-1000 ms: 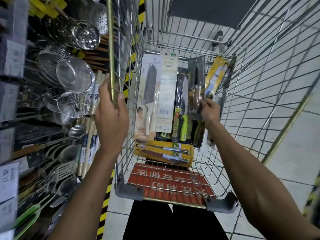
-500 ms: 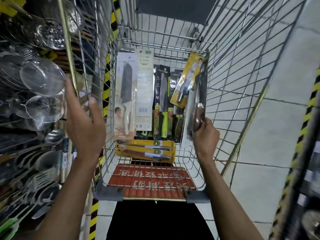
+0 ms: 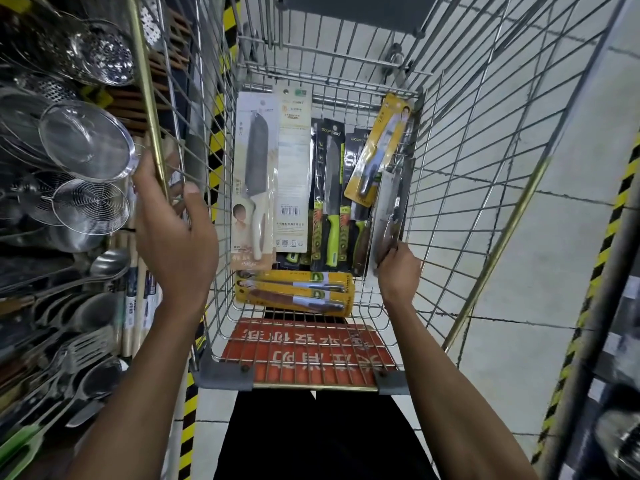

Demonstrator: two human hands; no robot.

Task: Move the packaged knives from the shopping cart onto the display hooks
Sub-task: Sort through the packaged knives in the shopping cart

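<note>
Right hand [image 3: 398, 271]: fingers curled and clamped on the lower end of one clear-packaged knife [image 3: 387, 216] with a brown handle. The pack stands on edge and rises away from the fingertips, close to the right wall of the shopping cart [image 3: 485, 161]. It is inside the basket.

Left hand [image 3: 173, 237]: thumb spread inward, the four fingers on the outer side, the brass-coloured left top rail [image 3: 152, 109] running between them. Whether they close on the rail cannot be told.

Contents counted, lying on the basket floor between the two hands and beyond their fingertips:
- One white-handled knife pack [image 3: 254, 181], nearest the left thumb.
- One white card pack [image 3: 292, 168], showing its printed side, just beside it.
- Two black packs with green-handled knives: one in full view [image 3: 330, 195], one partly covered [image 3: 356, 216] next to the right fingers. Further green edges show beneath; their number cannot be told.
- One yellow pack [image 3: 381, 147], tilted, just beyond the held knife.
- Yellow packs lying crosswise [image 3: 294, 291], level with the right wrist; two knives show.

Outside the left fingers hang one fine mesh strainer [image 3: 86, 140], one wire skimmer [image 3: 91, 206] and one perforated ladle [image 3: 107, 57].
</note>
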